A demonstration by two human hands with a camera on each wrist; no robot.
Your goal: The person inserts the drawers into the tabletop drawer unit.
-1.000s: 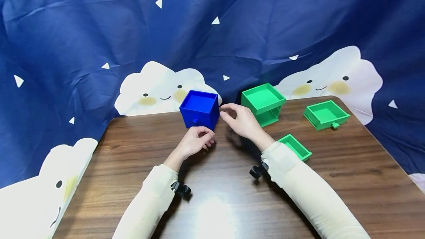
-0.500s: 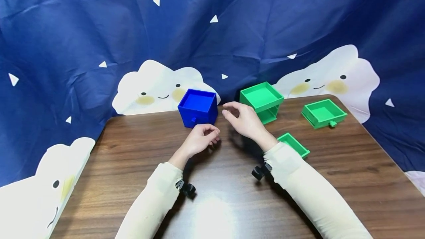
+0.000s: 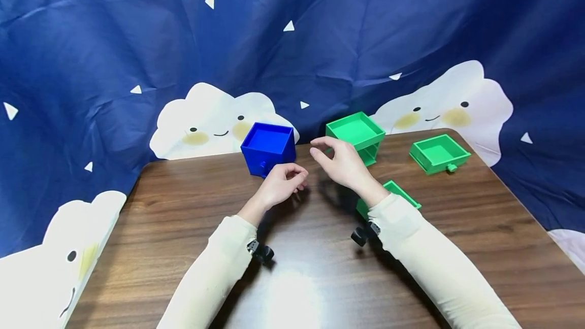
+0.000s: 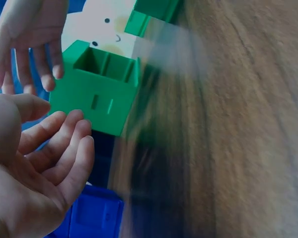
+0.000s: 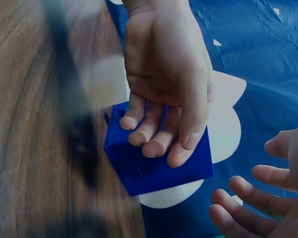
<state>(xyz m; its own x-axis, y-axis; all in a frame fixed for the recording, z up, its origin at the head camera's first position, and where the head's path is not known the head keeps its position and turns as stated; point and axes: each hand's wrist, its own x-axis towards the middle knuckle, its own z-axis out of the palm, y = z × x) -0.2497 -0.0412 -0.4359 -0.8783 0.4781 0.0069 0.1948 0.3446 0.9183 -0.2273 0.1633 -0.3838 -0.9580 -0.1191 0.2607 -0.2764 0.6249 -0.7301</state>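
Observation:
A blue box cabinet [image 3: 267, 159] with a recessed top and a round knob on its front stands at the back of the table. My left hand [image 3: 282, 185] is in front of its right corner, fingers loosely bent and holding nothing. My right hand [image 3: 344, 162] hovers to the right, thumb and forefinger apart, with nothing between them. Behind it stands a green cabinet [image 3: 356, 130] with a hollow front, partly hidden by this hand. In the left wrist view my left palm [image 4: 44, 171] faces the green cabinet [image 4: 97, 94]. The right wrist view shows my right fingers [image 5: 246, 203] spread.
One green drawer [image 3: 440, 152] with a knob lies at the right of the wooden table [image 3: 192, 207]. Another green drawer [image 3: 398, 190] is partly hidden under my right forearm. A blue cloth [image 3: 256, 24] with white clouds hangs right behind the table's back edge.
My left hand has drawn to the right, off the front of the blue cabinet. My right hand has shifted slightly right, away from the blue cabinet's side. The head view has turned slightly right.

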